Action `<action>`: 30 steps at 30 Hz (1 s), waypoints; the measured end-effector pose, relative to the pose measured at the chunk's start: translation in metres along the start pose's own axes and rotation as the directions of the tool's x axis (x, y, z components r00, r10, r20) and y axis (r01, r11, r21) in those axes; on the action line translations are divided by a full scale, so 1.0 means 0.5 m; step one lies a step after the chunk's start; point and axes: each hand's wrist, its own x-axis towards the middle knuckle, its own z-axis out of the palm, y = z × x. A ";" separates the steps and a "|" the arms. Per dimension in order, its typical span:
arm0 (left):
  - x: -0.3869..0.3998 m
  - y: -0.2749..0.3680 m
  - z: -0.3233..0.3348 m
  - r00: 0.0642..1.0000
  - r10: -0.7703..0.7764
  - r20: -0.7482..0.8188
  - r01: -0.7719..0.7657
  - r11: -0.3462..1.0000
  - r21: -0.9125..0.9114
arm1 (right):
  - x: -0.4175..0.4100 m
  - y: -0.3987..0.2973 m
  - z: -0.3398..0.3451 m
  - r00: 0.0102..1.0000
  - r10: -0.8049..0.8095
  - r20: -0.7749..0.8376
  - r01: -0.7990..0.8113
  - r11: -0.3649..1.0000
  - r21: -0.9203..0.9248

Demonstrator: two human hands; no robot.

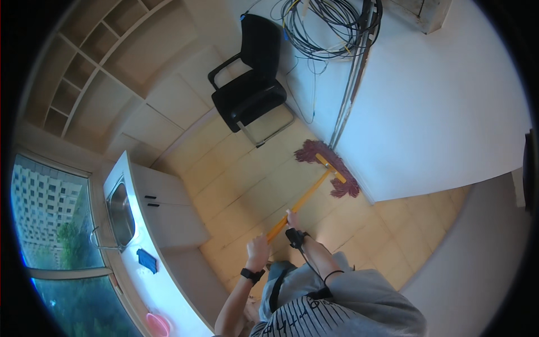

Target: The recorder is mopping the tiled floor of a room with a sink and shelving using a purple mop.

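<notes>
Both of my hands grip the yellow handle (310, 195) of a flat mop. My left hand (257, 252) is closed round its upper end, close to my body. Further down the shaft, my right hand (292, 220) holds it too. The mop's yellow head bar (331, 167) carries dark red strands (312, 150), spread on the tiled floor (252, 181). Along one side the strands lie against the foot of a white wall (421, 105), near its corner.
A black armchair (252, 90) with a metal frame stands beyond the mop. Coiled cables (324, 29) hang on the wall above. At left, a white counter (168, 290) holds a sink (122, 212), a blue cloth (147, 260) and a pink basin (158, 324). Built-in shelves (99, 67) line the far wall.
</notes>
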 end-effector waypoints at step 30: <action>-0.519 -0.283 0.110 0.941 -0.310 -0.135 0.295 0.948 -0.119 | -0.395 0.413 0.158 0.970 -0.005 0.243 0.094 0.930 -0.356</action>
